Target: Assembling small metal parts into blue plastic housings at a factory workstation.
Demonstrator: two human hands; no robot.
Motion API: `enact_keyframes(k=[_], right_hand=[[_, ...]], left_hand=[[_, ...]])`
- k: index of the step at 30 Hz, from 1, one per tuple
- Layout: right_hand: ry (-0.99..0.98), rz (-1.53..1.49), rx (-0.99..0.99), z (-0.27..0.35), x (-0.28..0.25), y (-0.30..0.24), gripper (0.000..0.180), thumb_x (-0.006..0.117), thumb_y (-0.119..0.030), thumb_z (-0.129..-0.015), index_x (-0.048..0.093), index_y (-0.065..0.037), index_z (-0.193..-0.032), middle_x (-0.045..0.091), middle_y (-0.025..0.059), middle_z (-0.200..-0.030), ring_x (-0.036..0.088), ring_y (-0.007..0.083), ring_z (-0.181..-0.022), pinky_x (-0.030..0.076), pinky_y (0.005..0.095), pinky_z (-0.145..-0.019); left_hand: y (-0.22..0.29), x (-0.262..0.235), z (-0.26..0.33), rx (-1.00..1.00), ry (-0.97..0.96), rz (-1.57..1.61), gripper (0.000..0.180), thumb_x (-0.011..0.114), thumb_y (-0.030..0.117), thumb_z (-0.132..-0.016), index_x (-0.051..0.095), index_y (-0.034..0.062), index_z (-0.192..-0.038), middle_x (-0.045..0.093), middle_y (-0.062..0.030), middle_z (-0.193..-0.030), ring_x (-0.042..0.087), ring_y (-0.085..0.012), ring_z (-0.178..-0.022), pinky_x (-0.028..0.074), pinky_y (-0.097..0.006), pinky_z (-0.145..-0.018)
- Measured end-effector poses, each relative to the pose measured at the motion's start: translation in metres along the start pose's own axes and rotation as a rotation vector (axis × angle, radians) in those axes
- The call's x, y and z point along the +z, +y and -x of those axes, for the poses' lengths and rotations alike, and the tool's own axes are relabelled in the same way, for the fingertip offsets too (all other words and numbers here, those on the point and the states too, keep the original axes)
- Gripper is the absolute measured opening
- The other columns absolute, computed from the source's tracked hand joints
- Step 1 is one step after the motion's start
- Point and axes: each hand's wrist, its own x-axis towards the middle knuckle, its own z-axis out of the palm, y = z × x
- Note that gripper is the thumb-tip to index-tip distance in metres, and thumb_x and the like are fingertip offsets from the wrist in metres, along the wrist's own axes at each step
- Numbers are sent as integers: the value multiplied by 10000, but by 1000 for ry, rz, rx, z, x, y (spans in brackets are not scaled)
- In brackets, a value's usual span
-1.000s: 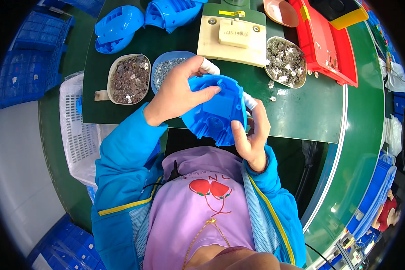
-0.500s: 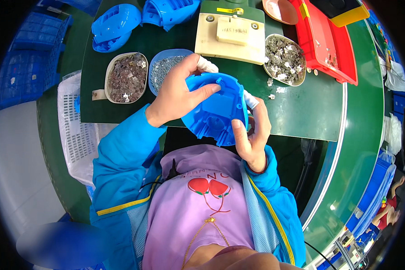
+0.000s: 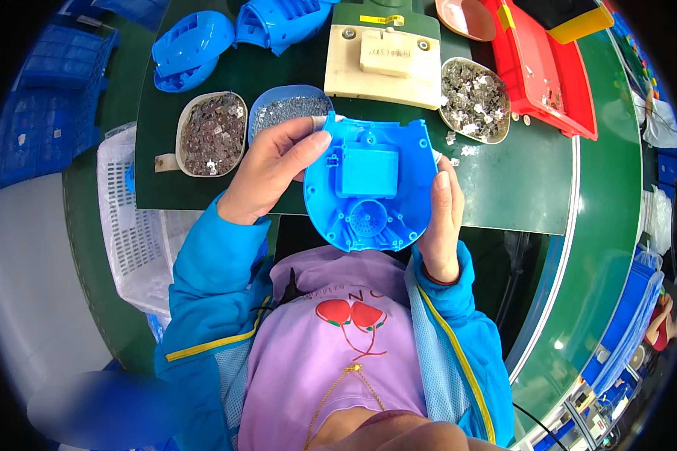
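Between my two hands is a blue plastic housing shell (image 3: 368, 171), its hollow inside facing up at me. A square raised box and a round perforated speaker grille show in it, with screw posts along the rim. My left hand (image 3: 272, 167) grips the upper left edge, thumb on the rim and fingers behind. My right hand (image 3: 442, 222) holds the right edge, thumb along the side; its other fingers are mostly hidden. White wraps cover fingertips on both hands. The shell is held over the table's near edge, in front of a cream fixture block (image 3: 384, 64).
Left on the green table (image 3: 519, 180) stand a tray of small brown-grey parts (image 3: 212, 135) and a blue tray of screws (image 3: 286, 109). More blue shells (image 3: 195, 45) lie behind. At right are a tray of metal clips (image 3: 474, 101) and a red bin (image 3: 549, 83).
The blue shell has turned from a tilt to face me squarely. My left hand has shifted left and down to its upper left edge, while my right hand has moved slightly right.
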Motion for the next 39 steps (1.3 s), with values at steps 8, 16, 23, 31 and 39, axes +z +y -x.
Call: enact_keyframes(k=[8, 16, 23, 31, 39], right_hand=[[64, 490, -320, -93, -2, -52, 337, 417, -247, -1049, 578, 38, -968, 529, 89, -718, 554, 163, -604, 457, 341, -578], [81, 453, -206, -145, -4, -36, 430, 382, -330, -1053, 576, 25, -905, 573, 111, -684, 597, 201, -498, 459, 307, -409], [83, 606, -220, -150, -21, -20, 501, 345, -355, -1055, 540, 26, -796, 566, 157, -616, 597, 272, -531, 454, 408, -537], [254, 446, -562, -141, -24, -71, 450, 354, -326, -1073, 585, 34, -1213, 654, 163, -1063, 655, 226, -918, 522, 354, -810], [366, 261, -1074, -141, 11, -121, 370, 589, -40, -981, 496, 52, -1328, 623, 130, -1154, 635, 158, -1044, 548, 252, -835]], left_hand=[[59, 6, -77, 186, 130, -6, 386, 564, 384, -1011, 667, 34, -1137, 661, 20, -888, 615, -43, -777, 516, -235, -644], [44, -12, -133, 94, 148, -98, 449, 490, 425, -1033, 649, 21, -1146, 687, -30, -956, 670, -102, -824, 566, -283, -695], [35, -18, -150, 230, 254, -454, 397, 527, 389, -1026, 652, 24, -1119, 679, -4, -913, 651, -75, -847, 544, -249, -725], [63, -20, -117, 577, 377, -67, 406, 471, 376, -1036, 577, 45, -1246, 604, -92, -1196, 594, -199, -1108, 558, -362, -821], [124, 23, -85, 1164, 618, -189, 492, 622, 177, -987, 449, -56, -1385, 547, -217, -1362, 538, -245, -1266, 430, -364, -1079]])
